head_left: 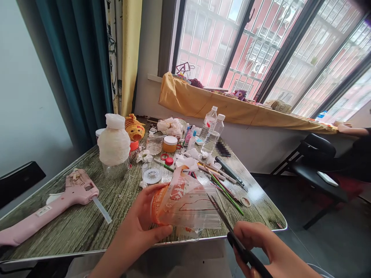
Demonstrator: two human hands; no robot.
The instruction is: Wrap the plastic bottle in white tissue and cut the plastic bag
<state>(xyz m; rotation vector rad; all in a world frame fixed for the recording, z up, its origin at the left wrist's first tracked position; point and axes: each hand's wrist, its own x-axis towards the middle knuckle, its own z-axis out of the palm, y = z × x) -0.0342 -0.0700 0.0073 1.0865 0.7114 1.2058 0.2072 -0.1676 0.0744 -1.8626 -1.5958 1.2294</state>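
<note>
My left hand (147, 218) grips a clear plastic cup (191, 210) with orange print, lying on its side above the table's front edge. The cup's wall looks cut, and a strip of it stands up near my fingers. Wavy dark red lines run along the clear side. In my right hand (257, 243) is a pair of black-handled scissors (224, 216), fingers wrapped around the handles. Their blades are slightly apart, with the tips close to the cup's far end; whether they touch it I cannot tell.
A pink glue gun (72, 193) lies at left, near a jar wrapped in white (114, 144). Water bottles (213, 135), an orange jar (170, 144), brushes (227, 195) and paper scraps crowd the table (269, 216). A person's arm (352, 130) rests at the windowsill, right.
</note>
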